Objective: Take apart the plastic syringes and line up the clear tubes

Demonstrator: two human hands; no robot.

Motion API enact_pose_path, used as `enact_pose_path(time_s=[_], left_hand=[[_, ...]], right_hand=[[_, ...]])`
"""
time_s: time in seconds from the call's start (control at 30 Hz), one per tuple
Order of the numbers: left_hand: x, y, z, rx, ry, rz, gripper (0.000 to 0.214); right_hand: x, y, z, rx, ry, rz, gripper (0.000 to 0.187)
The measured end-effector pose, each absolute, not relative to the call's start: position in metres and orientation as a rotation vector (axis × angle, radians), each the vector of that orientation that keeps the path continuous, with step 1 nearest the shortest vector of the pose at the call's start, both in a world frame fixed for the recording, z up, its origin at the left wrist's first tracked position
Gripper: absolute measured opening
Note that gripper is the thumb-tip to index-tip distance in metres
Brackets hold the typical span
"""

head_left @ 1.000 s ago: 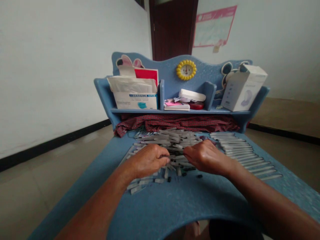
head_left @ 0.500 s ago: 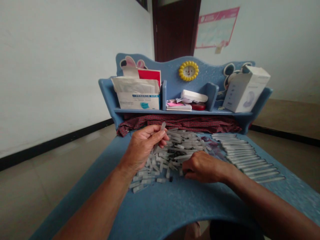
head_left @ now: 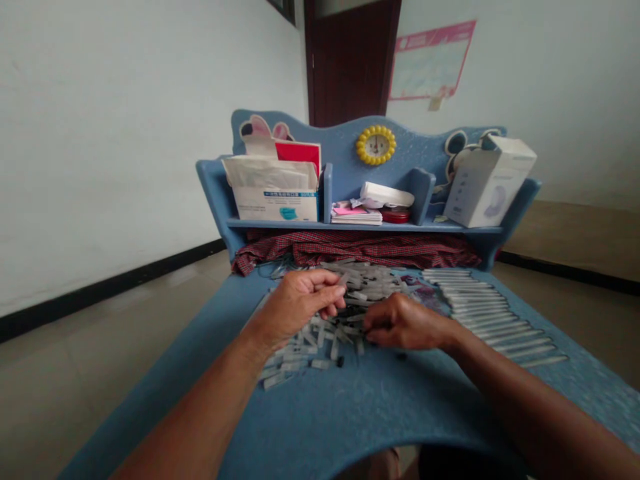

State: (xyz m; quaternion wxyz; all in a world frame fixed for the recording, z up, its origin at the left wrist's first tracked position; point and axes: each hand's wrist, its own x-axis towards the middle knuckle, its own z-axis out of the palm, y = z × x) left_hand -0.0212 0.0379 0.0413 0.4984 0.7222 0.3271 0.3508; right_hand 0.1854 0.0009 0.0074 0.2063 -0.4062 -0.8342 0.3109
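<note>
1. Reaching in from the bottom of the frame, both forearms cross a blue speckled worktop (head_left: pixel 320 407). A broad bare strip lies between the hands and its near edge, which curves inward at bottom centre.
2. The worktop's left edge runs diagonally from the lower left up to a blue shelf unit (head_left: pixel 360 227) that closes off the back. Beige floor shows on either side.
3. At the centre of the frame, the left hand (head_left: pixel 300 303) is closed narrow. Its thumb and fingertips pinch a short grey piece (head_left: pixel 343 279) just above a heap of short pale grey plastic pieces (head_left: pixel 320 337).
4. The right hand (head_left: pixel 405 323), just right of it, is knuckles-up with fingers curled down onto the heap. Whether it grips anything is hidden beneath them.
5. Counted:
   - two hands;
   - one heap, with far too many pieces to number;
   - one row of long grey rods (head_left: pixel 485 313) lying side by side at right of centre, more than ten but too blurred for an exact count;
   - one round yellow clock (head_left: pixel 376 145);
   - two white cartons, one on the shelf's left (head_left: pixel 273 193) and one on its right (head_left: pixel 487 180);
   - one red checked cloth (head_left: pixel 360 247).
6. The cloth is tucked under the shelf, and the heap's far side runs up against it. Print on the cartons is too small to read. A dark brown door (head_left: pixel 350 60) is cut off by the top of the frame.
</note>
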Motion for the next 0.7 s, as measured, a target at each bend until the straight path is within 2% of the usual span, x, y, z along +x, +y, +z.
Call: enact_pose_path(time_s=[0.07, 0.13, 0.37, 0.7], left_hand=[[-0.021, 0.038, 0.041, 1.794, 0.806, 0.747, 0.016], [-0.02, 0.037, 0.04, 1.839, 0.796, 0.653, 0.018], [-0.017, 0.032, 0.039, 1.845, 0.77, 0.508, 0.018], [-0.013, 0.03, 0.037, 1.781, 0.711, 0.513, 0.02]], right_hand=[[0.192, 0.006, 0.006, -1.03, -1.963, 1.201, 0.01], [0.197, 0.01, 0.004, -0.935, -1.701, 1.337, 0.018], [0.192, 0.014, 0.001, -0.746, -1.333, 1.331, 0.023], [0.178, 0.011, -0.002, -0.685, -1.236, 1.349, 0.022]])
